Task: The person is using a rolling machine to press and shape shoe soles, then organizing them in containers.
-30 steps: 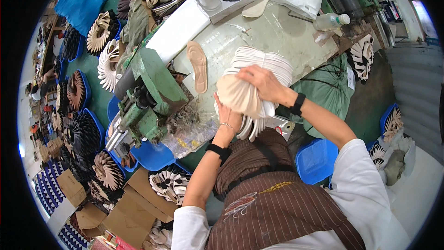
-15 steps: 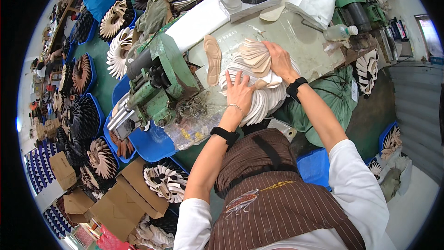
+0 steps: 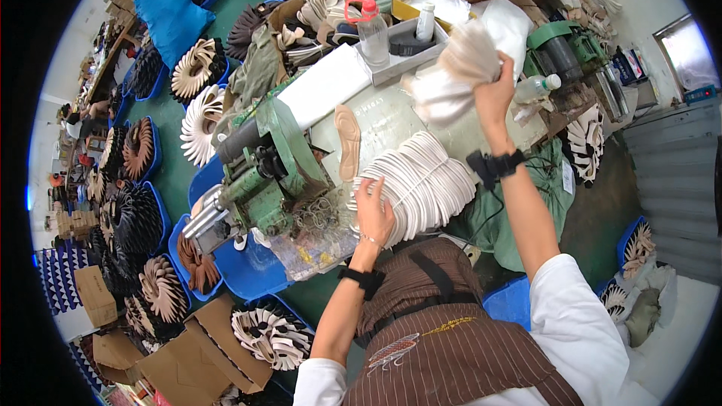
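Note:
My right hand (image 3: 494, 98) is closed round a bundle of beige and white insoles (image 3: 462, 60), raised above the far right of the worktable (image 3: 387, 109). That bundle is smeared by motion, so its separate pieces do not show well. Nearer me lies a thick, fanned stack of white insoles (image 3: 421, 188) with a thin line across it. My left hand (image 3: 374, 214) rests against the left end of this stack, fingers somewhat apart. A single tan insole (image 3: 347, 143) lies flat to the left of the stack.
A green machine (image 3: 282, 173) stands left of the stack; another green machine (image 3: 560, 49) is at the far right. A clear bottle with a red cap (image 3: 372, 41), a shallow white box (image 3: 410, 53) and a lying bottle (image 3: 535, 88) edge the table. Blue bins (image 3: 256, 267) sit below.
My right hand has lifted the beige insole bundle off the stack and carried it away and to the right. My left hand stays by the stack's left end. The whole view has shifted slightly.

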`<state>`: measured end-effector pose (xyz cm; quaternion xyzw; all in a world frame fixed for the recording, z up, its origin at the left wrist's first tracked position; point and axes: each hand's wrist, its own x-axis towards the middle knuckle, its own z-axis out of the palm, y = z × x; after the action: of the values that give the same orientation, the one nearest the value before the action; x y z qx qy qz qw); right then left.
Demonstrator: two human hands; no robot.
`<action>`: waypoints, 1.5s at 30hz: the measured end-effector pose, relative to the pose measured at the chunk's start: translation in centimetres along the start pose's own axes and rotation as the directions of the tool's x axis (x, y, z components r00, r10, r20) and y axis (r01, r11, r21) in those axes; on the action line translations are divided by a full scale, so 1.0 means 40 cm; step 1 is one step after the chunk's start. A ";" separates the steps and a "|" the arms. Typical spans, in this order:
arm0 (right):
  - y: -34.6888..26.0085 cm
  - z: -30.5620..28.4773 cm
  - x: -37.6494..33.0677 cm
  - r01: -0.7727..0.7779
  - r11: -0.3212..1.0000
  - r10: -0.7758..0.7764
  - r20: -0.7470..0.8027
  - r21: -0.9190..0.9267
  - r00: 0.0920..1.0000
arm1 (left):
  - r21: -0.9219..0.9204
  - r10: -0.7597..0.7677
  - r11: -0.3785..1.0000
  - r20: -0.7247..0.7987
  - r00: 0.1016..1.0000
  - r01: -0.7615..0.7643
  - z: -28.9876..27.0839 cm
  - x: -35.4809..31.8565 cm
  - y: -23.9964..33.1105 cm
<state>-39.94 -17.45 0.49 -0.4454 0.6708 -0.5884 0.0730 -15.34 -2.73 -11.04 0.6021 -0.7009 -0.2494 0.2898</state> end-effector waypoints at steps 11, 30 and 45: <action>-0.400 0.033 -0.359 0.078 0.941 -0.240 0.490 0.328 0.838 | -0.296 0.002 0.955 0.066 0.998 0.017 -0.421 0.000 0.244; -0.748 0.234 -0.958 -0.625 0.759 -0.038 0.972 0.180 0.233 | -0.767 -0.517 0.606 -0.180 0.837 0.209 -0.891 -0.422 -0.238; -0.794 0.397 -1.209 -0.626 0.688 0.081 0.819 0.366 0.568 | -0.952 -0.518 -0.262 0.278 0.809 0.160 -1.068 -0.484 -0.585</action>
<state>14.86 6.94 2.28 -0.4395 0.4221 -0.5063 0.6103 33.29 12.85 0.81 0.3730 -0.0260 -0.6781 0.6328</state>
